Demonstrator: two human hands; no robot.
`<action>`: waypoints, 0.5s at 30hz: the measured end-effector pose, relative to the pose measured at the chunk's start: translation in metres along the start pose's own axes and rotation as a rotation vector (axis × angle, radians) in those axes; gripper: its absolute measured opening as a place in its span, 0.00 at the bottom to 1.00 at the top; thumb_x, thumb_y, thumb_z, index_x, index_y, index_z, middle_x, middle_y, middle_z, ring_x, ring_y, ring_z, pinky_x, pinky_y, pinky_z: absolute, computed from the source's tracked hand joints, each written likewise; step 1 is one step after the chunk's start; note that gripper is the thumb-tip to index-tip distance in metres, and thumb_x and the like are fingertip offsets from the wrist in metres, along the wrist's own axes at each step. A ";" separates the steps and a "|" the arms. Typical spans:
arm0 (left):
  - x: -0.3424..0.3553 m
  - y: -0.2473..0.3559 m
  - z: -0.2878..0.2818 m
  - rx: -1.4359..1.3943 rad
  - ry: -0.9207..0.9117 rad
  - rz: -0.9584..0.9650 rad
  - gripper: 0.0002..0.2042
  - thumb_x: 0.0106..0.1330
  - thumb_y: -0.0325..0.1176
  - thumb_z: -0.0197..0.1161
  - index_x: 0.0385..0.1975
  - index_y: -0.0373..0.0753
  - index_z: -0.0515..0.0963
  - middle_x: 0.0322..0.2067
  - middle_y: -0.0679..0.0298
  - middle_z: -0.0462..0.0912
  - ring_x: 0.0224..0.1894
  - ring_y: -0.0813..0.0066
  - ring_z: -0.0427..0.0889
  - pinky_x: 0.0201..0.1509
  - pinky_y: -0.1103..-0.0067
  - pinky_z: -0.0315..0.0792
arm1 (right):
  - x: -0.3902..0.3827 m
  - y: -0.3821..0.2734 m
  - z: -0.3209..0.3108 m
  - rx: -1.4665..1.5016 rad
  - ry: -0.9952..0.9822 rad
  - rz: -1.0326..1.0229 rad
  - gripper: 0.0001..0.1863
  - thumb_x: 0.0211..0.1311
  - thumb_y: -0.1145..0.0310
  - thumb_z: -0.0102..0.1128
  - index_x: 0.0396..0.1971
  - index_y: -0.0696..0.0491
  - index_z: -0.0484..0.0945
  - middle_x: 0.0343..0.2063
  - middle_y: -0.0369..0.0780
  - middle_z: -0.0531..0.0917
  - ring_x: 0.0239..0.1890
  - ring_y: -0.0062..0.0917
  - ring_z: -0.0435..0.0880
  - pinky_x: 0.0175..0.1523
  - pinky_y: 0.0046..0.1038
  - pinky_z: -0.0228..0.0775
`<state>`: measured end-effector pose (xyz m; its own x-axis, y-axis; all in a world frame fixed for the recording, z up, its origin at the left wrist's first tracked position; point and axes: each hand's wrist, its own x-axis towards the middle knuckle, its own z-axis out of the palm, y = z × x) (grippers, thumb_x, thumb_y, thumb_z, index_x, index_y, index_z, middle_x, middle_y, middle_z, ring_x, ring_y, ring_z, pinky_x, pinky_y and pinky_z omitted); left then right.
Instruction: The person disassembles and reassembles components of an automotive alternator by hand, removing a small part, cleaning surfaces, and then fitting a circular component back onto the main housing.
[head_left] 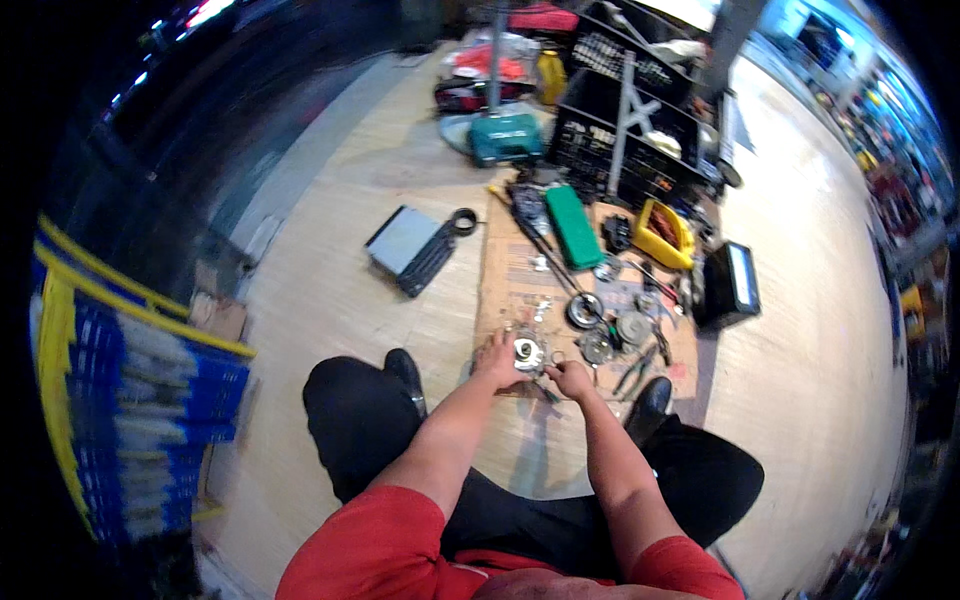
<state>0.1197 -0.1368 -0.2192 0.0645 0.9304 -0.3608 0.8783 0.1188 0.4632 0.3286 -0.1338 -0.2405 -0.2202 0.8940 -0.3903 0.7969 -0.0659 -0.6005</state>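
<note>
My left hand (497,357) rests on a round metal machine part (528,353) lying at the near end of a cardboard sheet (510,262) on the floor, fingers curled over its left rim. My right hand (573,379) is just right of the part, fingers pinched together on something too small to make out. Both forearms reach down between my knees in black trousers. More round metal parts (585,310) lie just beyond the hands on the cardboard.
Pliers and hand tools (640,365) lie right of my hands. A green case (573,226), a yellow container (665,235), a black box (730,283), a grey flat case (410,248) and a teal tool case (506,138) stand farther off. Black shelving (630,120) rises behind.
</note>
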 end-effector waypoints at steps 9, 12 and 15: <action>0.009 0.000 0.000 -0.086 -0.061 -0.017 0.55 0.33 0.49 0.81 0.65 0.45 0.54 0.67 0.50 0.52 0.69 0.50 0.52 0.69 0.59 0.57 | -0.029 -0.073 -0.100 0.044 0.114 -0.113 0.25 0.57 0.49 0.60 0.32 0.60 0.81 0.31 0.55 0.82 0.37 0.49 0.81 0.42 0.42 0.72; 0.019 0.018 0.000 -0.098 -0.127 0.005 0.57 0.31 0.50 0.81 0.65 0.44 0.54 0.67 0.49 0.51 0.69 0.47 0.51 0.69 0.60 0.56 | -0.055 -0.104 -0.158 -0.140 0.161 -0.232 0.22 0.58 0.51 0.60 0.31 0.59 0.81 0.30 0.54 0.82 0.36 0.50 0.80 0.42 0.44 0.72; 0.031 0.004 0.000 -0.054 -0.178 0.023 0.54 0.32 0.49 0.81 0.64 0.43 0.59 0.64 0.48 0.58 0.67 0.49 0.58 0.68 0.63 0.60 | -0.096 -0.140 -0.201 -0.267 0.084 -0.351 0.21 0.60 0.52 0.59 0.30 0.58 0.79 0.27 0.53 0.81 0.35 0.50 0.80 0.42 0.45 0.71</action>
<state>0.1248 -0.1073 -0.2286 0.1716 0.8576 -0.4849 0.8492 0.1208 0.5141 0.3509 -0.1215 0.0213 -0.4656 0.8753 -0.1306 0.8016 0.3546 -0.4813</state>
